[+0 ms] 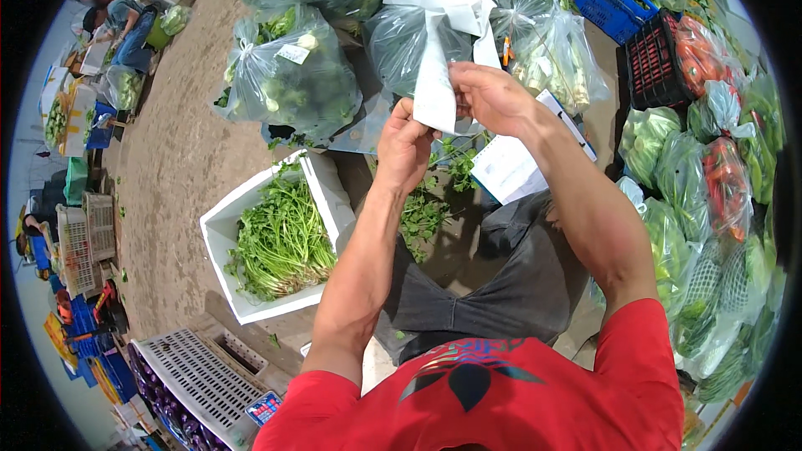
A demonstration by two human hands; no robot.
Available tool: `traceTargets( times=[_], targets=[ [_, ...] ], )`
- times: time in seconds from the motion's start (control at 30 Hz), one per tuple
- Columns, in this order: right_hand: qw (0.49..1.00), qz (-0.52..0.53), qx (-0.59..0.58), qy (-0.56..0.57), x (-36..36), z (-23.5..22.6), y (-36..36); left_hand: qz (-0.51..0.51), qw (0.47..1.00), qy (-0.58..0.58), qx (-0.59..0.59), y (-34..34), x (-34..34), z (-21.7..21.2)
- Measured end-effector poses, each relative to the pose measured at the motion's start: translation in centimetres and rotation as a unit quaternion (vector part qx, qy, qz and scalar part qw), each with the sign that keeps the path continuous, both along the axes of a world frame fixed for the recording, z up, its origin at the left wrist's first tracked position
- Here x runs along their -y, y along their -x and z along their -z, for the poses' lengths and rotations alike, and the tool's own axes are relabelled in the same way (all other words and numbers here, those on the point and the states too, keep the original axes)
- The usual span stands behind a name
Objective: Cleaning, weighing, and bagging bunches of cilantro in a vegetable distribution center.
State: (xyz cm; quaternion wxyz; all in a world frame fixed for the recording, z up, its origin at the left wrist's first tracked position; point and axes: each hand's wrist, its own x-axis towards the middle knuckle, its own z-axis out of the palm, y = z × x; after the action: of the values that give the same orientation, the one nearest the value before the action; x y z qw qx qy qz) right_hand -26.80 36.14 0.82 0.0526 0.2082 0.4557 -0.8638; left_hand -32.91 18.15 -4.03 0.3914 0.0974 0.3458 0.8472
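A long white paper strip [436, 88] hangs folded over a clear plastic bag [405, 46] in front of me. With thumb and fingers closed, my left hand [405, 146] pinches the strip's lower left edge. On its other side, my right hand [493, 98] curls its fingers around the right edge; some fingertips are hidden behind the paper. Between my knees and the bags, loose green sprigs [424, 215] lie on the ground. Right of them rests a white sheet of paper [508, 169] on a dark board, partly below my right forearm.
A white foam box [219, 284] of leafy greens [280, 238] stands at my left. Knotted bags of vegetables [288, 75] sit ahead. Blue [614, 0] and black [656, 58] crates and more bagged produce [685, 175] line the right. A white crate [196, 380] stands lower left; a person [125, 21] sits far left.
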Motion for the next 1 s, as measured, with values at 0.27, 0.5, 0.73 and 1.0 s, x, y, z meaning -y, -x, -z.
traceTargets(
  times=[0.27,0.5,0.73,1.0],
  targets=[
    [0.988,0.093,-0.033,-0.116,-0.8,0.7,0.1,-0.034,0.990,0.089,-0.105,-0.1,1.1,2.8],
    [0.967,0.047,-0.043,-0.248,-1.4,0.8,-0.1,0.002,0.977,0.158,-0.144,-1.0,1.1,1.7],
    [0.979,0.075,-0.026,-0.188,-1.2,1.5,0.2,0.040,0.972,0.187,-0.137,-1.0,1.5,2.5],
    [0.977,0.049,-0.043,-0.202,-2.2,2.4,0.5,0.057,0.971,0.197,-0.127,-1.8,1.4,3.5]
  ],
)
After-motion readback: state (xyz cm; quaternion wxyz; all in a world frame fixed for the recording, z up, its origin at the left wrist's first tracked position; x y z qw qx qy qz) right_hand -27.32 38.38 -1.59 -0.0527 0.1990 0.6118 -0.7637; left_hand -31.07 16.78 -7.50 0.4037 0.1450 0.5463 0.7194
